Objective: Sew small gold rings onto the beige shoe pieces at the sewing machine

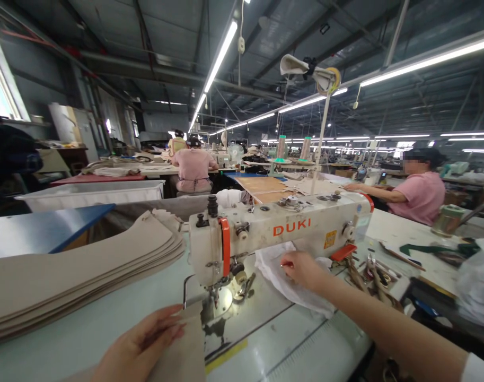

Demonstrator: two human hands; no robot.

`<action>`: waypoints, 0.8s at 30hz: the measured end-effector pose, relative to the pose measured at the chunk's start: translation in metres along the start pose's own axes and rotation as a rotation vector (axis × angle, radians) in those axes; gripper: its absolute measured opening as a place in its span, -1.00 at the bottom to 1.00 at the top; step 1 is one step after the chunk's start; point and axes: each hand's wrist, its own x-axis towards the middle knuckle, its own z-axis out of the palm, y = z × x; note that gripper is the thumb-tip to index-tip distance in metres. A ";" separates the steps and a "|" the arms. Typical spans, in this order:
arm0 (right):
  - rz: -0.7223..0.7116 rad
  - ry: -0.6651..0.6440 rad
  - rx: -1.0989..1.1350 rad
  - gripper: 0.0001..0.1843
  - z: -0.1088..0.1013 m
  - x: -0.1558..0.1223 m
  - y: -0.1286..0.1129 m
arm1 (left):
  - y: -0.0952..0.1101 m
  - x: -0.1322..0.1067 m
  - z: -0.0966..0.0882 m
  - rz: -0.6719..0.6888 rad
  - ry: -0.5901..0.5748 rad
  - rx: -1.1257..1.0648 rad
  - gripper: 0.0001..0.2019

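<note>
My left hand (144, 342) pinches the edge of a beige fabric piece (182, 350) at the front of the table, just left of the needle area. Above the lit needle plate (225, 300) stands the head of a white sewing machine (257, 228) with orange trim. Under the machine's arm, my right hand (303, 270) is closed over a crumpled white cloth (271, 262). A tiny glint shows at its fingertips, too small to identify. To the left lies a stack of cut beige fabric pieces (86, 260).
A tray (388, 276) with small tools and scraps sits right of the machine, near a tin can (447, 220) and clear plastic bag (480, 281). Behind are a white bin (94, 193), a co-worker in pink (192, 167) and another at right (419, 191).
</note>
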 end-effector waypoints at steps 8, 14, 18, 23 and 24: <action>-0.024 0.043 0.637 -0.82 0.001 -0.037 -0.027 | 0.024 -0.014 0.004 -0.076 -0.124 -0.072 -0.76; 0.072 -0.273 1.148 -0.72 0.033 -0.044 -0.077 | 0.021 -0.025 0.014 -0.062 -0.187 -0.270 -0.78; 0.179 -0.440 1.301 -0.73 0.051 -0.039 -0.110 | 0.027 -0.034 0.014 0.004 -0.178 -0.186 -0.81; 0.277 -0.487 1.342 -0.79 0.060 -0.029 -0.130 | 0.030 -0.039 0.010 0.154 -0.139 -0.025 -0.82; 0.278 -0.493 1.358 -0.78 0.061 -0.028 -0.132 | 0.029 -0.039 0.010 0.180 -0.129 -0.013 -0.82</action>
